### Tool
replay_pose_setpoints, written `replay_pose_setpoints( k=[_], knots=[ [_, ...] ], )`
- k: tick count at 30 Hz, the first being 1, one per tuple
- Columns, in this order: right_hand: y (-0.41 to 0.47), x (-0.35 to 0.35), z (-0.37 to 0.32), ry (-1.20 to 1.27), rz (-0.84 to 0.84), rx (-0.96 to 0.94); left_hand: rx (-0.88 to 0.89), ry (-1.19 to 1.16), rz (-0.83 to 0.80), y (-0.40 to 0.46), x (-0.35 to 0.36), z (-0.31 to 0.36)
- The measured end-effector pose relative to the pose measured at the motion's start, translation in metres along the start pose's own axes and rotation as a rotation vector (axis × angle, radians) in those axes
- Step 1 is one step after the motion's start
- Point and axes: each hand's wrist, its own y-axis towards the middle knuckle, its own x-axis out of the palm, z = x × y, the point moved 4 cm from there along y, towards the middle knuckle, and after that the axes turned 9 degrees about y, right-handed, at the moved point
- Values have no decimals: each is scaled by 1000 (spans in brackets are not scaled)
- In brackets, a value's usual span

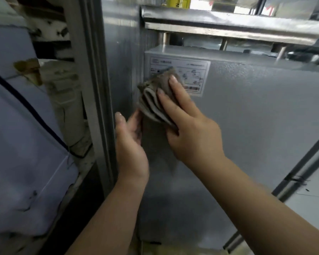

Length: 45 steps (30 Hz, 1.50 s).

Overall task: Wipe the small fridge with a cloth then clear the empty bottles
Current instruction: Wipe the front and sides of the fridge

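Observation:
The small grey fridge (256,116) stands under a steel table, its side panel facing me. A white label sticker (197,70) sits near the panel's upper left corner. My right hand (190,126) presses a folded grey cloth (155,100) flat against the panel, fingers straight, over the sticker's left edge. My left hand (129,142) rests on the fridge's left edge just below the cloth, its fingers relaxed and touching the cloth's lower fold. No bottles are in view.
A steel tabletop (228,21) overhangs the fridge with round legs behind it. A grey metal frame post (98,89) stands close on the left, beside a pale blue cabinet (17,144). A yellow package (179,1) sits on the table. Tiled floor shows at the lower right.

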Motion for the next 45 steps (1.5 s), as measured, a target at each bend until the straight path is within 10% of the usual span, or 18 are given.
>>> replay_pose_setpoints(
  k=[34,41,45],
  knots=[
    [-92,41,9,13,-275,-121,234,536,161,-6,-31,-24],
    [-23,-6,15,-14,58,-13,96,387,178,0,-36,-26],
    [-14,17,2,76,-32,-49,62,315,193,3,-36,-21]
  ],
)
